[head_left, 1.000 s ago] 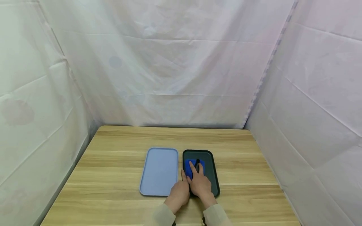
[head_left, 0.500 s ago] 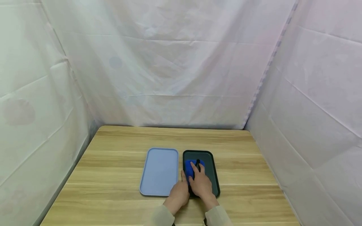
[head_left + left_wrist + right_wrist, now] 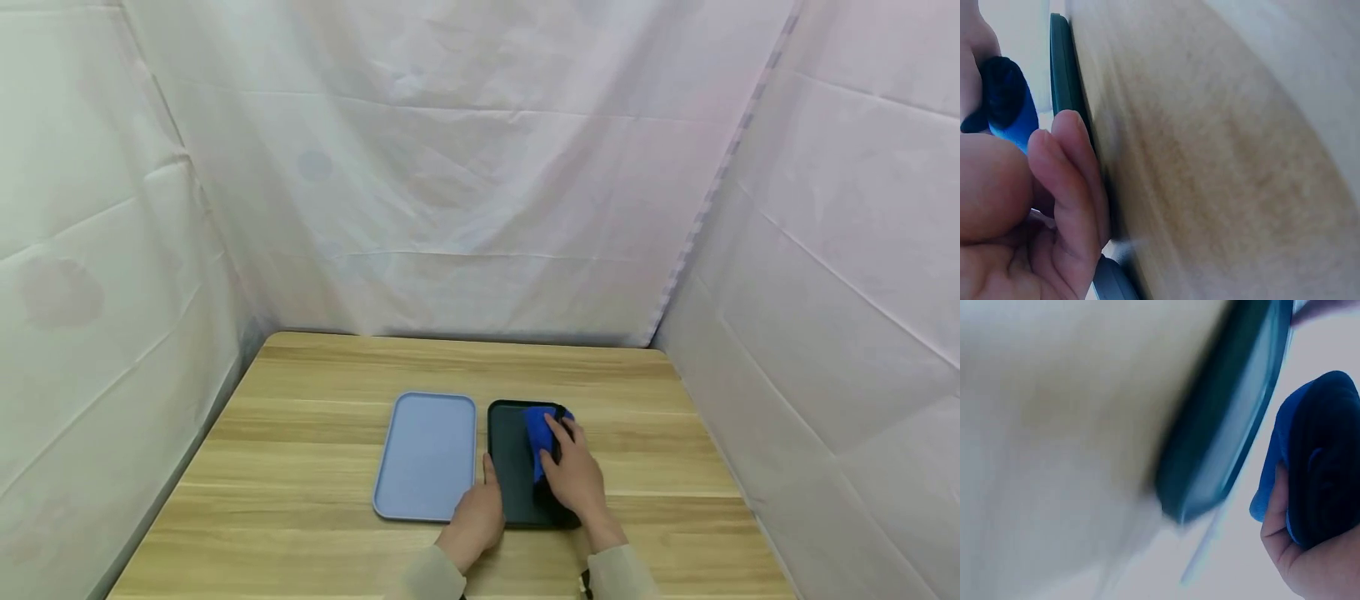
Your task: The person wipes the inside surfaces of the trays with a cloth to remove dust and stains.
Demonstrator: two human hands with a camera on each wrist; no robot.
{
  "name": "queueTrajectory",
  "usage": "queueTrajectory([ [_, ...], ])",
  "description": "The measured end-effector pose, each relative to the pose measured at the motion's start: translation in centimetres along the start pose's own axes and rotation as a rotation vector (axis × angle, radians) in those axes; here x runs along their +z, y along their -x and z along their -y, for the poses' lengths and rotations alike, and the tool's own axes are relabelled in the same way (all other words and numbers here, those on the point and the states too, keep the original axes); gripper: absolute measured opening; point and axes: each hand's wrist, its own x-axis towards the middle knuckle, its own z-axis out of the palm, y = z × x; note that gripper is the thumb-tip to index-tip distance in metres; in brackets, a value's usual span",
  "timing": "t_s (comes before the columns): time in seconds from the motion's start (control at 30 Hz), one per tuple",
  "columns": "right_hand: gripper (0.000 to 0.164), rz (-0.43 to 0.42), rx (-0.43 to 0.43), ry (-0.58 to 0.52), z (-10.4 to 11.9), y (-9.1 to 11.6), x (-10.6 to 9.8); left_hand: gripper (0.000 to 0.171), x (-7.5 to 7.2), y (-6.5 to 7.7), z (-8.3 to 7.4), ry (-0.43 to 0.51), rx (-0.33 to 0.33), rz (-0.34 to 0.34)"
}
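Observation:
My right hand [image 3: 573,477] grips a blue-and-black folded, soft-looking cloth item [image 3: 537,435] over the right side of a dark green tray [image 3: 513,479]. In the right wrist view the cloth item [image 3: 1325,462] shows a thick black folded side, with the thumb pressed along its blue part. Its exact kind is unclear. My left hand [image 3: 478,512] rests at the green tray's near left edge, index finger straight and pointing forward. In the left wrist view its fingers [image 3: 1069,181] lie beside the tray edge, low over the table; whether they pinch the tray is hidden.
A light blue tray [image 3: 427,458] lies just left of the green one, a narrow gap between them. Both sit on a wood-grain table [image 3: 300,467]. White cloth walls [image 3: 480,183] stand behind and on both sides.
My right hand has moved right and slightly away from me with the blue-and-black cloth item, baring the green tray's left part. My left hand has stayed almost in place.

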Motion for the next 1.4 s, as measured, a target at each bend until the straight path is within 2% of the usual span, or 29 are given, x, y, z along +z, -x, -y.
queueTrajectory([
  [0.27, 0.064, 0.005, 0.013, 0.099, -4.2, -2.4, -4.4, 0.092, -0.1, 0.2, -0.1, 0.017, -0.015, 0.019],
  [0.47, 0.066, 0.057, 0.046, 0.157, -7.1, -3.5, -5.9, 0.092, -0.1, 0.1, -0.1, 0.013, -0.007, 0.018],
  [0.63, 0.067, 0.099, 0.052, 0.188, -8.4, -4.0, -6.1, 0.092, 0.0, 0.2, -0.1, -0.002, -0.002, 0.015],
  [0.97, 0.066, 0.158, 0.044, 0.264, -9.4, -4.1, -5.2, 0.093, -0.3, 0.2, -0.4, -0.009, -0.013, 0.025],
  [1.23, 0.069, 0.262, 0.122, 0.250, -8.9, -3.5, -4.8, 0.092, -0.5, 0.2, -0.4, -0.008, -0.018, 0.016],
  [1.4, 0.070, 0.276, 0.137, 0.243, -9.3, -3.5, -4.2, 0.095, -0.5, 0.2, -0.4, -0.009, -0.011, 0.013],
])
